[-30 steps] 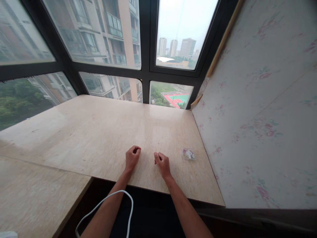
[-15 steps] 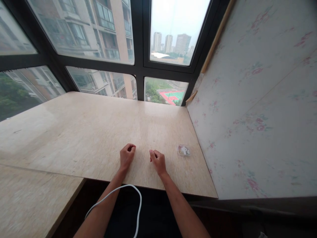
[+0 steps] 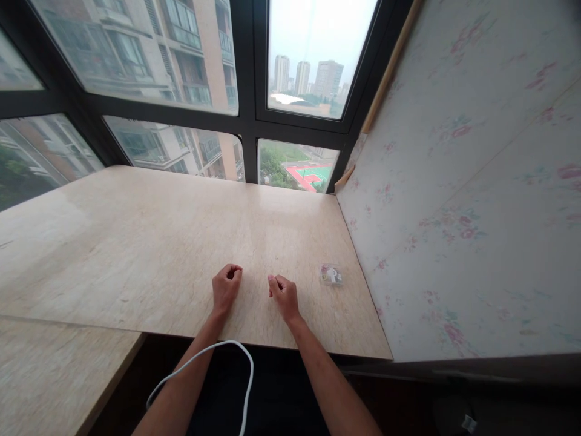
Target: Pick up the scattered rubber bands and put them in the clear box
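Note:
My left hand (image 3: 226, 287) rests on the beige marble-patterned sill (image 3: 181, 230), its fingers curled into a loose fist with a dark hollow showing and nothing visible in it. A short way to the right, my right hand (image 3: 283, 294) lies on the same surface, also closed in a fist with the thumb on top. The two fists are apart from each other. Nearest to my right hand, off to its right, is a small clear plastic box (image 3: 331, 275) with white and dark contents I cannot make out. Neither hand touches it.
A white cable (image 3: 247, 357) loops over my left forearm. Dark-framed windows (image 3: 249, 127) border the sill's far side, and a flower-papered wall (image 3: 454, 242) its right side. At the lower left lies another beige slab (image 3: 54, 369), with a dark gap beside it.
The whole view has shifted slightly, so the sill, box and hands appear a little further left. My fists keep the same pose, and the box stays in place on the sill.

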